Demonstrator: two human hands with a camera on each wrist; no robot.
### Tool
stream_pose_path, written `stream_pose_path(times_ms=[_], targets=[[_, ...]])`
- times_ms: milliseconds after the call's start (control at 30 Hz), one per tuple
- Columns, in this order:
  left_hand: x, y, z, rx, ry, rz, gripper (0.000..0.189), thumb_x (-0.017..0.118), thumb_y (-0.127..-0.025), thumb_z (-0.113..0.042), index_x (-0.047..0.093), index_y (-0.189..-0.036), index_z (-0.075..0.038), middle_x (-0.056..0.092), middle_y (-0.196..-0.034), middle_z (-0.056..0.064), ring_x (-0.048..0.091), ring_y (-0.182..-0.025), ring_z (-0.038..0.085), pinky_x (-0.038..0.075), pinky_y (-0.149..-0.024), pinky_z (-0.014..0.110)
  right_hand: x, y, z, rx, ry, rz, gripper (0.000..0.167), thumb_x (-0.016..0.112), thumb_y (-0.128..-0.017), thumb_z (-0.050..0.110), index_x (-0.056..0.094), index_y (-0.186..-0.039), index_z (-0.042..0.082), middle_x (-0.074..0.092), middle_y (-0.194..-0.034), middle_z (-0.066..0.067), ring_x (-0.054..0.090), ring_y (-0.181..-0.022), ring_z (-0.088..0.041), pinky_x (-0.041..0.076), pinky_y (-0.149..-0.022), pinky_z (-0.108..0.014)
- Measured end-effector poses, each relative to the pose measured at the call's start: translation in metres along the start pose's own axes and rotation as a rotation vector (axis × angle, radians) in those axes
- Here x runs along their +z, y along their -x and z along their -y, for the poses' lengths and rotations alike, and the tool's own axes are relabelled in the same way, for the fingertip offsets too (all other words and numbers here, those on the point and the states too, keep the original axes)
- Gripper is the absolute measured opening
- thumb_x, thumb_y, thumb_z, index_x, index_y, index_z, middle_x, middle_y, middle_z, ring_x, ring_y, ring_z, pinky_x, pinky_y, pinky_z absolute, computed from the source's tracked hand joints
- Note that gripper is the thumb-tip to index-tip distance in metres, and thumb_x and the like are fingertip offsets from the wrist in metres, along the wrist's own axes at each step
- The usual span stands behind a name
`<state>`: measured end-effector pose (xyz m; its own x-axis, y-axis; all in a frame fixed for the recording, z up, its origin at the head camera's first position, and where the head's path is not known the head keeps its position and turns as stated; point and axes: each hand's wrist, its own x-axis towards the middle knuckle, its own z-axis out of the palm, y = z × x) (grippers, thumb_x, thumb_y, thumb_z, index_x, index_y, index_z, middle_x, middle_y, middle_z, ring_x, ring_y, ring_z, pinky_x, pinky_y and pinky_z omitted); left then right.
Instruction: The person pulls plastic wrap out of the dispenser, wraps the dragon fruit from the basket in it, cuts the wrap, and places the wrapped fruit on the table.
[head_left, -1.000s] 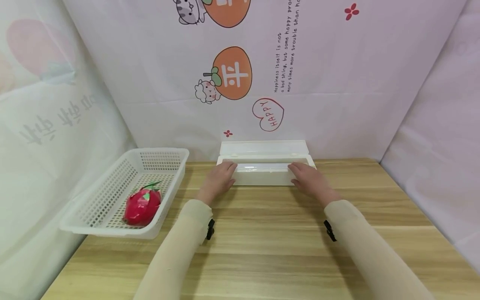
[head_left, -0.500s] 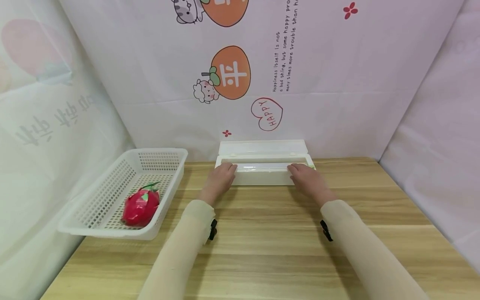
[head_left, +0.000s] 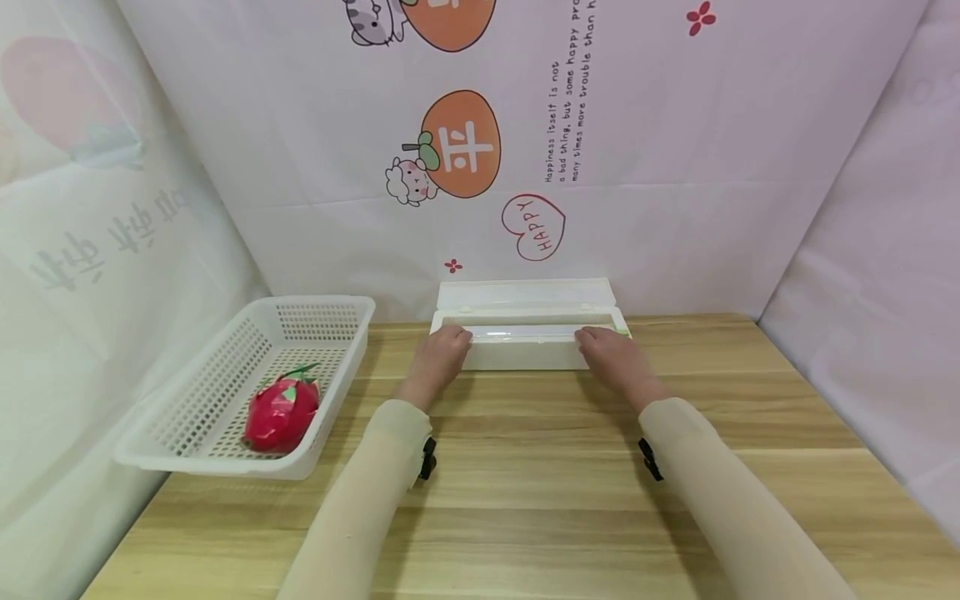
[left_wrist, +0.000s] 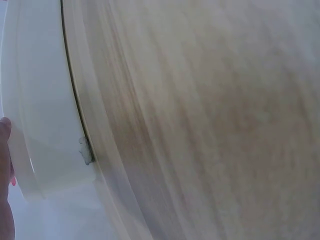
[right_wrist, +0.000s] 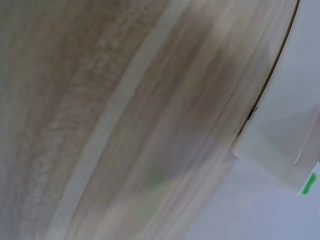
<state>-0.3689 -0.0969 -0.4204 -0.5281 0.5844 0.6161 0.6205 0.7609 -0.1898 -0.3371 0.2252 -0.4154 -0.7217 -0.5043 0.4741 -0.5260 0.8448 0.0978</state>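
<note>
A long white cling film dispenser (head_left: 525, 357) stands at the back of the table, its lid (head_left: 525, 293) raised against the wall sheet. A shiny, clear-wrapped roll (head_left: 525, 331) lies inside. My left hand (head_left: 437, 364) grips the dispenser's left front, thumb at the front wall and fingers over the rim. Its right front is held the same way by my right hand (head_left: 617, 360). Whether the fingertips also pinch the film, I cannot tell. In the right wrist view a green tab (right_wrist: 309, 184) shows at the dispenser's end; the left wrist view catches a bit of thumb (left_wrist: 5, 185).
To the left, a white perforated plastic basket (head_left: 341, 417) holds a red dragon fruit (head_left: 281, 414) with green tips. The wood-grain table (head_left: 525, 492) runs back to a printed white sheet (head_left: 660, 208), and similar sheets hang on both sides.
The view has shifted very slightly. Both hands stay at the same places on the dispenser, and the lid remains raised.
</note>
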Motion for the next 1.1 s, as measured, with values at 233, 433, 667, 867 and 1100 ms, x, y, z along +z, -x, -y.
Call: stream_pose_path(times_ms=[233, 433, 667, 867, 1100], targets=[[0.0028, 0.001, 0.0015, 0.0, 0.035, -0.032, 0.002, 0.069, -0.087, -0.002, 0.068, -0.088, -0.001, 0.07, -0.091, 0.011, 0.066, -0.085, 0.025, 0.056, -0.073, 0.034, 0.0014, 0.0, -0.0017, -0.045, 0.003, -0.056, 0.013, 0.06, -0.09, -0.004, 0.061, -0.103, -0.004, 0.069, -0.103, -0.017, 0.067, -0.094, -0.033, 0.055, -0.079, -0.043], [0.0043, 0.0014, 0.0035, 0.013, 0.024, -0.031, 0.01, 0.065, -0.085, 0.006, 0.068, -0.089, -0.002, 0.07, -0.092, 0.011, 0.066, -0.085, 0.025, 0.056, -0.072, 0.034, 0.0024, 0.0, -0.0026, -0.051, 0.017, -0.07, 0.018, 0.06, -0.086, -0.012, 0.061, -0.101, -0.003, 0.069, -0.102, -0.016, 0.068, -0.092, -0.032, 0.056, -0.076, -0.042], [0.0025, 0.0007, 0.0031, 0.018, 0.005, -0.031, 0.009, 0.063, -0.085, 0.006, 0.067, -0.088, -0.002, 0.069, -0.091, 0.011, 0.067, -0.084, 0.024, 0.056, -0.07, 0.034, 0.0014, 0.0006, -0.0018, -0.047, 0.043, -0.062, 0.024, 0.061, -0.085, -0.011, 0.063, -0.108, -0.005, 0.069, -0.106, -0.018, 0.067, -0.096, -0.033, 0.056, -0.079, -0.041], [0.0022, 0.0007, 0.0031, 0.033, -0.014, -0.033, 0.01, 0.062, -0.086, 0.007, 0.067, -0.089, -0.001, 0.071, -0.091, 0.011, 0.068, -0.082, 0.024, 0.057, -0.069, 0.033, 0.0032, 0.0012, -0.0024, -0.064, 0.055, -0.083, 0.027, 0.059, -0.083, -0.014, 0.062, -0.109, -0.004, 0.068, -0.106, -0.018, 0.067, -0.096, -0.033, 0.056, -0.078, -0.042], [0.0046, 0.0016, 0.0058, 0.089, -0.041, -0.069, 0.014, 0.063, -0.083, 0.011, 0.067, -0.088, -0.001, 0.071, -0.089, 0.011, 0.069, -0.08, 0.023, 0.057, -0.072, 0.032, 0.0046, 0.0025, -0.003, -0.099, 0.05, -0.135, 0.03, 0.062, -0.08, -0.018, 0.061, -0.106, -0.005, 0.068, -0.104, -0.02, 0.067, -0.094, -0.034, 0.056, -0.079, -0.042]])
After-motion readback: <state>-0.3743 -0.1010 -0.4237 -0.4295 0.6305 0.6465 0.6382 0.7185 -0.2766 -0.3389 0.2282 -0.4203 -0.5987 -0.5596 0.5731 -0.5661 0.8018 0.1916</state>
